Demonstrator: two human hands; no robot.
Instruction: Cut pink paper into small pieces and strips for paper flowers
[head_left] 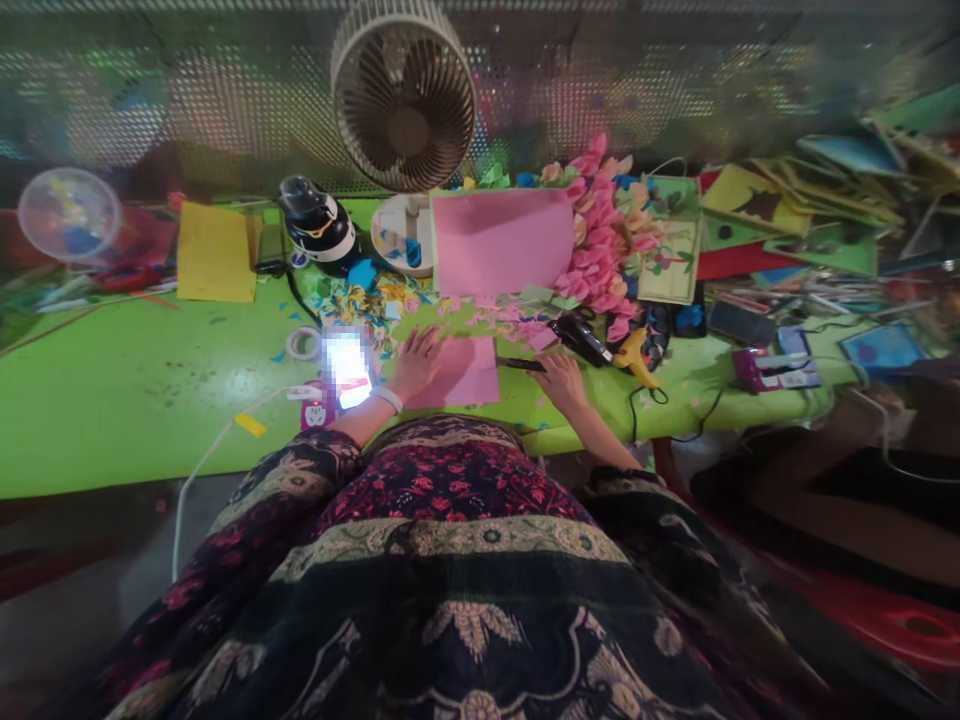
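A sheet of pink paper (469, 370) lies at the table's front edge, in front of me. My left hand (417, 362) rests flat on its left side, fingers stretched out. On the right, my right hand (562, 382) has its fingers on one end of a slim black tool (519, 364), which points left over the paper's edge. Whether it is a pair of scissors or a cutter I cannot make out. A larger pink sheet (502, 240) lies farther back. Pink scraps (495, 316) are strewn between the two sheets, with a heap of pink paper petals (596, 250) beside them.
A lit phone (349, 368) and a tape roll (304, 343) are left of my hand. A yellow glue gun (636, 360) and a black device (581, 338) lie at right. A fan (405, 100) stands behind. Another person's arm (832, 480) shows at right.
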